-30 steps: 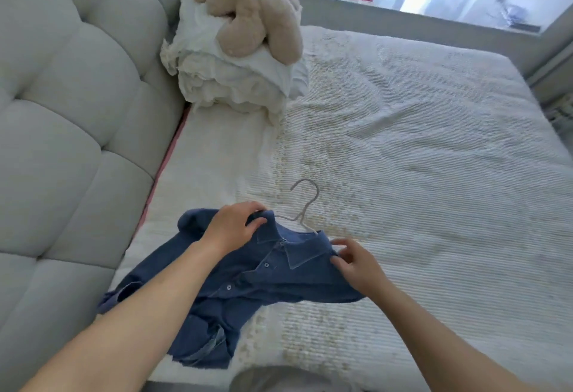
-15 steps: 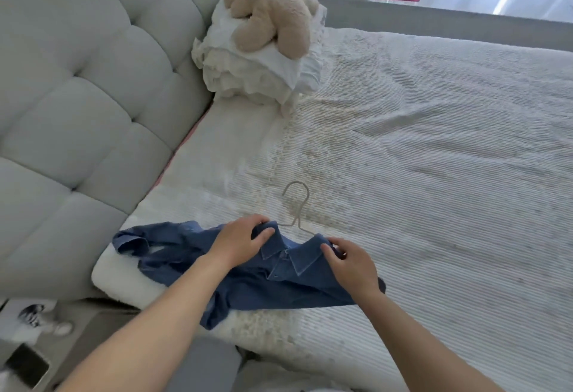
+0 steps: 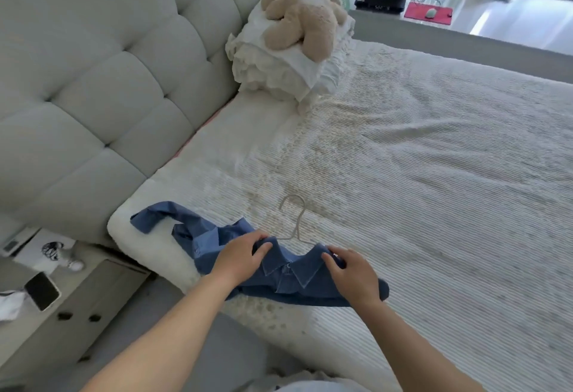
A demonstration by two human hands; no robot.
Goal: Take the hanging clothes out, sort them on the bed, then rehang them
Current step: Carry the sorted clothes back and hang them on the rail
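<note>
The bed (image 3: pixel 434 174) is carrying a blue denim shirt (image 3: pixel 288 280) at its near edge, lying lengthwise along that edge, collar and hanger hook (image 3: pixel 294 215) pointing across the mattress. The left hand (image 3: pixel 240 260) and right hand (image 3: pixel 353 274) are gripping the shoulders, fingers curled into the cloth.

No readable text, labels or numbers anywhere.

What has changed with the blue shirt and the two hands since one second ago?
The blue denim shirt, lifted before, now lies on the bed near its edge, one sleeve spread towards the headboard. The left hand and right hand still grip its shoulders, and the hanger is still inside.
</note>
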